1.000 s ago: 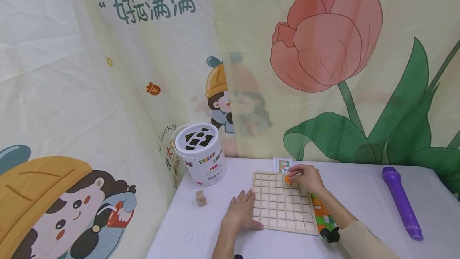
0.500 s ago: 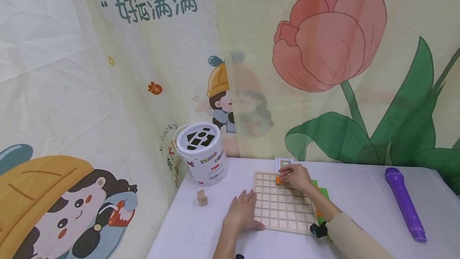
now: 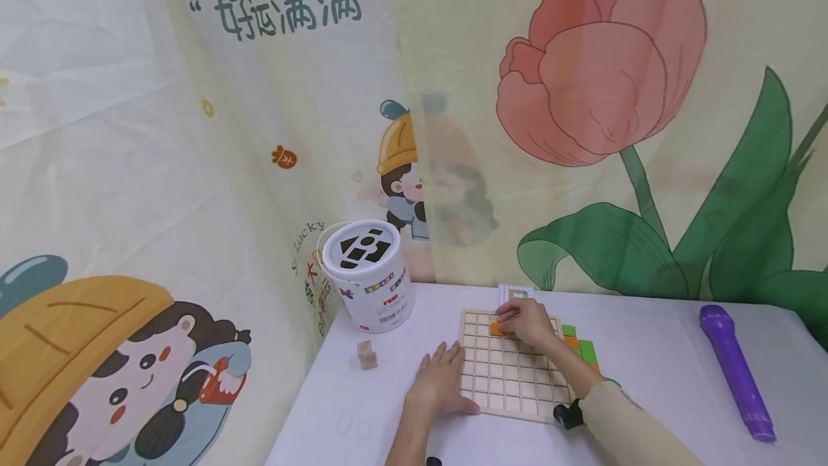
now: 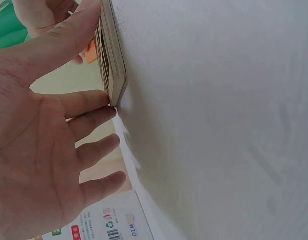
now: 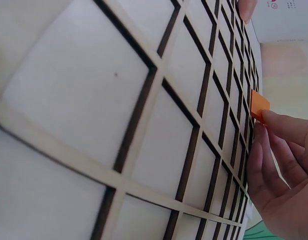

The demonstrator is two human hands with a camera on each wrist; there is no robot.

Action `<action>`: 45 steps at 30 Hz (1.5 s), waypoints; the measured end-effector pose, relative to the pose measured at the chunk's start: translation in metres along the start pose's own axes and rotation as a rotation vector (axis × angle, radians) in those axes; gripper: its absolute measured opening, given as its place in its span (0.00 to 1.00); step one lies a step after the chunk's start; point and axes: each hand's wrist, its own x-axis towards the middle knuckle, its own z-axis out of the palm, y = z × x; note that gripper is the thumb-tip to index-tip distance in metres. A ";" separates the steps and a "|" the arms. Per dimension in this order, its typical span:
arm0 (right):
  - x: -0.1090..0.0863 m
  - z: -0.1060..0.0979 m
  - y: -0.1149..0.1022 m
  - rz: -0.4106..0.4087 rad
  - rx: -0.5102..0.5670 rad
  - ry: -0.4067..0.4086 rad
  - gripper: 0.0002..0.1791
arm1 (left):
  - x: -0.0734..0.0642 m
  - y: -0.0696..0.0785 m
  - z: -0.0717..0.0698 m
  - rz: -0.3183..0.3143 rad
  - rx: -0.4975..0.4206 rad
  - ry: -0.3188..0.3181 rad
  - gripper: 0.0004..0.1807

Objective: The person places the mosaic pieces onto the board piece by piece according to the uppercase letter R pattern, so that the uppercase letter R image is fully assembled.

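A wooden grid board lies on the white table. Along its left edge rests my left hand; in the left wrist view its fingers are spread straight, with fingertips against the board's side. My right hand is over the far rows of the grid and pinches a thin orange square tile. In the right wrist view that tile stands tilted at the grid, held between thumb and fingers. Beyond the board lies a printed pattern card, partly hidden by the right hand.
Green and orange tiles lie at the board's right side, partly behind the right arm. A white lidded bucket stands at the back left, with small wooden cubes before it. A purple microphone-shaped object lies far right.
The right hand has moved left along the board's far rows, carrying the orange tile. More of the green and orange tiles shows beside the arm. The left hand stays at the board's edge.
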 end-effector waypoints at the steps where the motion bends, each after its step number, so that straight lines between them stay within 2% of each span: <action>1: 0.000 0.001 0.000 -0.003 -0.005 0.001 0.11 | 0.000 0.000 0.001 -0.001 0.003 -0.001 0.60; 10: -0.003 0.009 0.002 -0.031 -0.058 0.017 0.09 | 0.002 -0.002 0.003 0.005 0.010 -0.001 0.61; 17: -0.008 0.002 0.002 -0.045 -0.052 0.030 0.10 | 0.003 -0.002 0.003 0.004 0.003 -0.005 0.61; 21: -0.012 -0.007 0.003 -0.081 -0.011 0.050 0.10 | 0.003 -0.001 0.003 -0.001 -0.007 -0.007 0.61; 25: -0.017 -0.020 0.000 -0.102 -0.016 0.081 0.11 | 0.002 0.000 0.003 0.002 -0.012 -0.005 0.61; 31: -0.026 -0.042 -0.002 -0.078 -0.043 0.110 0.13 | 0.003 0.001 0.002 0.006 -0.005 0.008 0.61; 38: -0.034 -0.064 0.014 -0.042 -0.123 0.154 0.12 | 0.004 0.003 0.003 0.013 0.001 0.012 0.61; 45: -0.039 -0.080 0.027 0.014 -0.142 0.166 0.15 | 0.002 0.002 0.001 0.013 -0.024 0.011 0.61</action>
